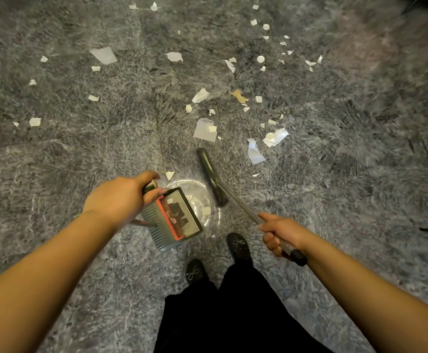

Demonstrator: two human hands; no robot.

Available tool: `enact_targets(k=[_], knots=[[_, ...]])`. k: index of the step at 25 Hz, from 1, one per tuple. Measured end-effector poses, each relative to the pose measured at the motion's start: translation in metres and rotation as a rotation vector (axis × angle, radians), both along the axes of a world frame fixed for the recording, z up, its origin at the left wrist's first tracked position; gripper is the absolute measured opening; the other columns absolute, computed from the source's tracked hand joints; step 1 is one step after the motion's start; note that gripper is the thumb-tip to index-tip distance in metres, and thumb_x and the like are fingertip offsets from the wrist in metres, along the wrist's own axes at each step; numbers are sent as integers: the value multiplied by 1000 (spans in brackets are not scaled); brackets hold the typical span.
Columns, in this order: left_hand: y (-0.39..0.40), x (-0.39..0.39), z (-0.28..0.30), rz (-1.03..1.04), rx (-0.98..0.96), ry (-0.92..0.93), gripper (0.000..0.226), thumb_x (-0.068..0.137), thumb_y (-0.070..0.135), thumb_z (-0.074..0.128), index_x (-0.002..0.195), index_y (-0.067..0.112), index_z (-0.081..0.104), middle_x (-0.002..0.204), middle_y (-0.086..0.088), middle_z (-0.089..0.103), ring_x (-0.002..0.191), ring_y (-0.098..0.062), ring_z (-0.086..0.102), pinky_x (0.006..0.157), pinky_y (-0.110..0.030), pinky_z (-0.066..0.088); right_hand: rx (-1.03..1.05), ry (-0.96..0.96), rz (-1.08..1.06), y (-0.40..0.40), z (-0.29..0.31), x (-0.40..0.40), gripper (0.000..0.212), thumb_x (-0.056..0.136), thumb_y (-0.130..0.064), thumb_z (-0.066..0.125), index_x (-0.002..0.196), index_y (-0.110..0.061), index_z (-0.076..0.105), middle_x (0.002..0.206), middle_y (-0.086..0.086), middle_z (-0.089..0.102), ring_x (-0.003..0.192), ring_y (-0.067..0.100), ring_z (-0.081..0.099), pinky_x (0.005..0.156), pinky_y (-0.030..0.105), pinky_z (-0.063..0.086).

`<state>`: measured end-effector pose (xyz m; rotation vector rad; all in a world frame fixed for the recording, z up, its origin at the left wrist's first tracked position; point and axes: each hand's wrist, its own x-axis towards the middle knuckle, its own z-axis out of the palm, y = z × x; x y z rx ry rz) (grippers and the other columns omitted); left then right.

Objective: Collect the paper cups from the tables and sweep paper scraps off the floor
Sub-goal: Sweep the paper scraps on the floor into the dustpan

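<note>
My left hand (pixel 123 197) grips the top of the dustpan's upright handle. The grey dustpan (pixel 174 220), with a red comb strip, sits on the floor just ahead of my feet and holds a few scraps. My right hand (pixel 279 233) grips the broom handle (pixel 243 207) near its black end cap. The dark broom head (pixel 211 174) rests on the floor right of the dustpan. Several white paper scraps (pixel 205 129) lie scattered over the grey marbled floor (pixel 80 154) beyond the broom. No paper cups or tables are in view.
My two black shoes (pixel 238 244) and dark trousers stand just behind the dustpan. A brown scrap (pixel 239 96) lies among the white ones. A round light reflection shows on the floor by the dustpan. Dark furniture edges show at the top right corner.
</note>
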<state>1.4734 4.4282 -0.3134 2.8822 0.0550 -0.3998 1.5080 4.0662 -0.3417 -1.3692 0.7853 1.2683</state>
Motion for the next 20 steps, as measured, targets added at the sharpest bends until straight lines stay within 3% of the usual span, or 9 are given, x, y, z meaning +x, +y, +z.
enact_targets(k=[4,9,15,20], knots=[[6,2,-2,6,28,-1,59,82,78,17,127,47,38,85,3,68,67,-22,61,54,-33,52,-75,1,37,12,-25,7,60,100,-5,33,151,-31,16,45,-1,38,30,7,35,34,13,31],[2,7,-2,10,55,-7,56,84,76,19,128,46,38,87,3,69,71,-23,63,56,-34,54,-7,110,2,36,-34,-9,51,101,-3,30,144,-31,29,41,-2,36,28,7,34,33,10,30],[-2,13,1,14,83,2,67,77,78,9,127,46,39,71,7,53,60,-19,52,45,-25,37,151,247,-200,39,-20,-11,53,101,-7,35,146,-32,26,46,-2,36,29,5,35,31,10,29],[-5,9,2,13,62,-7,67,79,76,12,130,42,41,83,1,66,68,-25,60,53,-32,50,162,217,-107,30,-2,-16,54,100,-7,36,147,-32,27,49,-1,38,31,5,36,31,12,30]])
